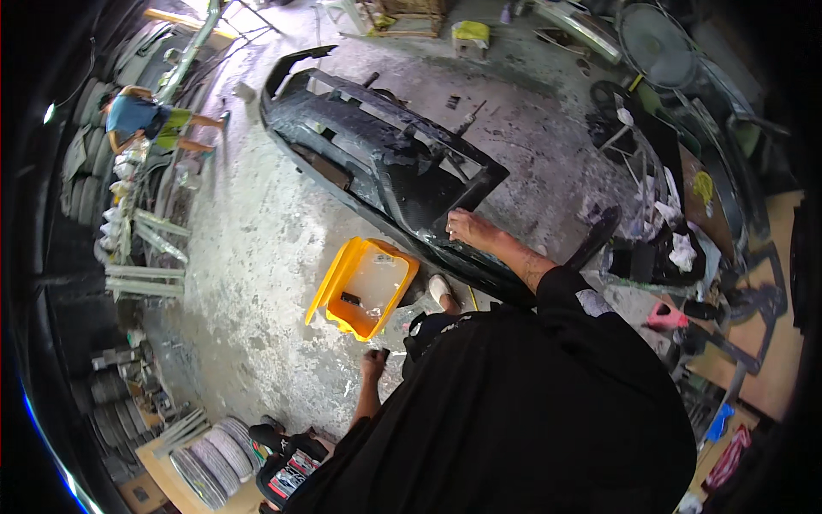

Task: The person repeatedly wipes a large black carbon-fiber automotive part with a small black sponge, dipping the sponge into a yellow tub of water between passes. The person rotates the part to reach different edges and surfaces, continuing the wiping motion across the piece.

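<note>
- Okay, your right hand (471, 230) is on the black bumper (342, 146) stretched out ahead, probably steadying it; can't tell if that grip's pinching anything.
- Your left hand (373, 366) has its grip closed around a small dark thing (385, 353), near the yellow bin (344, 274), maybe for easy reach.
- Bin kinda blocks the floor (257, 283) between left hand and bumper; round fan (658, 51)'s off far right.

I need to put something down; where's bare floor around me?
Bare floor lies between the yellow bin and the pale bars, and, mostly, between the black bumper and the fan. On the right, past the bumper, it's crowded.
</note>
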A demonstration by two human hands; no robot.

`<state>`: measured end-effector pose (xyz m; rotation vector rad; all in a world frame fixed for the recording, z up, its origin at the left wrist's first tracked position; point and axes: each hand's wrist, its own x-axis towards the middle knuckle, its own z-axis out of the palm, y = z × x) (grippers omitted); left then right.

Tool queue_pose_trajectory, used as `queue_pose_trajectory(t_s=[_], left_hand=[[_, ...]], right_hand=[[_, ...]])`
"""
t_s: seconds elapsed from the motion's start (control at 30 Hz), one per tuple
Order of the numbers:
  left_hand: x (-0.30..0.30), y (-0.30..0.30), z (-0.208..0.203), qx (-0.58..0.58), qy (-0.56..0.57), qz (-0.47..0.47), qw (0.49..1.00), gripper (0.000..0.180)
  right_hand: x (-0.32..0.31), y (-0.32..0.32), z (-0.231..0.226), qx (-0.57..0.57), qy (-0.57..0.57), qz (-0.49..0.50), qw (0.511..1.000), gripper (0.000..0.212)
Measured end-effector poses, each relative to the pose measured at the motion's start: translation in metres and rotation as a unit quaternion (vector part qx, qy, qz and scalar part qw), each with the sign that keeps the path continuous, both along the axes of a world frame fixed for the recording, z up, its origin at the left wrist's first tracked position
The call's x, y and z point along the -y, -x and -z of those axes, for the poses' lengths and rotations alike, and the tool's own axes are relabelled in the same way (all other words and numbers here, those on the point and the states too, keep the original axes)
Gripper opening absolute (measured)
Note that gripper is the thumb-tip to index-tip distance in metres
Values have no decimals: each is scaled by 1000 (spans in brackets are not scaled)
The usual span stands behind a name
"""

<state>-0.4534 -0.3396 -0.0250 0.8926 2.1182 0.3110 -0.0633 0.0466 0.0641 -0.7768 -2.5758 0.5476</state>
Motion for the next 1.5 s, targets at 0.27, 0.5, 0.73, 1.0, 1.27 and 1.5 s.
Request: queue_pose_trajectory(t_s=[0.27,0.5,0.73,1.0,1.27,1.5], left_hand=[[-123,80,23,69,-58,50,995,32],[-165,62,17,72,-52,90,992,33],[-145,83,20,35,-41,112,992,28],[-134,99,15,18,17,59,998,33],[-153,85,-1,32,-4,74,997,35],[-157,84,-17,70,-77,33,994,32]], right_hand=[[50,14,-23,-154,120,214,957,13],[44,28,-22,-128,109,235,957,10],[11,8,-21,-200,145,410,878,10],[33,8,-4,-178,96,367,908,10],[-21,76,-51,-197,86,216,953,22],[-62,189,-35,-116,8,177,977,21]])
